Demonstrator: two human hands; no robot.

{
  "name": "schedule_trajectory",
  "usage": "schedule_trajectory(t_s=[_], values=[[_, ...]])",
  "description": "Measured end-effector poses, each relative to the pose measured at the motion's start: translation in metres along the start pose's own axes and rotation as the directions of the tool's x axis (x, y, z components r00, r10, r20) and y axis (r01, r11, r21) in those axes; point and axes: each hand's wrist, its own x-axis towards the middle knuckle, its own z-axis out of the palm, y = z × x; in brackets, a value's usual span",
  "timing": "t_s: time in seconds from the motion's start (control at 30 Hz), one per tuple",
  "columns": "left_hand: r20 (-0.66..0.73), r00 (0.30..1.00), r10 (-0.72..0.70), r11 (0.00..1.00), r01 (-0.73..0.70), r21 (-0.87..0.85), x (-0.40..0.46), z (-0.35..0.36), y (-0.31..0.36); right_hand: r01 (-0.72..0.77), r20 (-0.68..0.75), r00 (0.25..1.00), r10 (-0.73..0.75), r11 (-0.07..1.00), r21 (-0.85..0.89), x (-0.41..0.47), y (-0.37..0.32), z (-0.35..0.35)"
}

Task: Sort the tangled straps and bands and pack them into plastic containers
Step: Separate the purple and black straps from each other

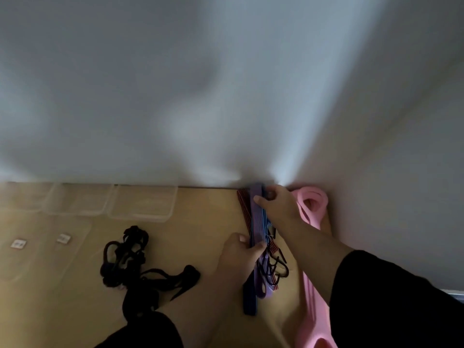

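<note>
wooden table, purple band between both hands' pinches

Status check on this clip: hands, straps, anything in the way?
Left hand and right hand both gripping the purple band. Hooked cords tangled with it. Clear containers empty; black straps unsorted.

- The left hand is low, fingers curled, pinching a long purple stretchy band.
- The right hand reaches farther, pinching its top end.
- Both arms wear black sleeves.
</note>
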Motion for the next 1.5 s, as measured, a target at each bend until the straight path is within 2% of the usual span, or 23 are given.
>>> schedule_trajectory(t_s=[0.07, 0.23, 0.37, 0.53, 0.67, 0.77, 1.07, 1.23, 1.37, 1.5], values=[[0.004, 1.000, 0.000, 1.000, 0.000, -0.017, 0.002, -0.001, -0.002, 0.026, -0.029, 0.999, -0.026, 1.000, -0.010, -0.003, 0.001, -0.002], [0.092, 0.995, 0.042, 0.999, -0.043, 0.010, 0.008, -0.005, 0.000, -0.043, -0.082, 0.996, 0.034, 0.993, -0.111, -0.024, 0.020, 0.008], [0.123, 0.988, 0.093, 0.995, -0.095, 0.010, 0.013, -0.006, 0.001, -0.006, -0.045, 0.999, -0.001, 0.985, -0.171, -0.039, 0.025, 0.012], [0.132, 0.987, 0.091, 0.992, -0.078, -0.104, 0.022, -0.007, 0.007, -0.018, 0.007, 1.000, 0.020, 0.991, -0.133, -0.045, 0.029, 0.011], [0.124, 0.985, 0.122, 0.989, -0.111, -0.094, 0.028, -0.009, 0.017, -0.041, 0.010, 0.999, 0.042, 0.992, -0.120, -0.044, 0.027, 0.005], [0.127, 0.987, 0.098, 0.991, -0.084, -0.108, 0.028, -0.013, 0.018, -0.102, 0.003, 0.995, 0.102, 0.990, -0.103, -0.047, 0.028, 0.000], [0.121, 0.987, 0.106, 0.994, -0.105, -0.021, 0.017, -0.027, 0.015, -0.074, 0.013, 0.997, 0.076, 0.990, -0.121, -0.065, 0.020, -0.012], [0.074, 0.996, 0.047, 0.998, -0.049, 0.029, 0.004, -0.043, 0.009, -0.056, 0.006, 0.998, 0.058, 0.987, -0.149, -0.074, 0.005, -0.018], [0.158, 0.987, 0.002, 0.996, -0.016, 0.084, -0.005, -0.059, -0.006, -0.008, 0.005, 1.000, 0.009, 0.987, -0.162, -0.085, -0.006, -0.015], [0.201, 0.980, 0.017, 0.996, -0.034, 0.083, -0.011, -0.064, -0.015, -0.026, 0.034, 0.999, 0.033, 0.978, -0.206, -0.094, -0.004, -0.010]])
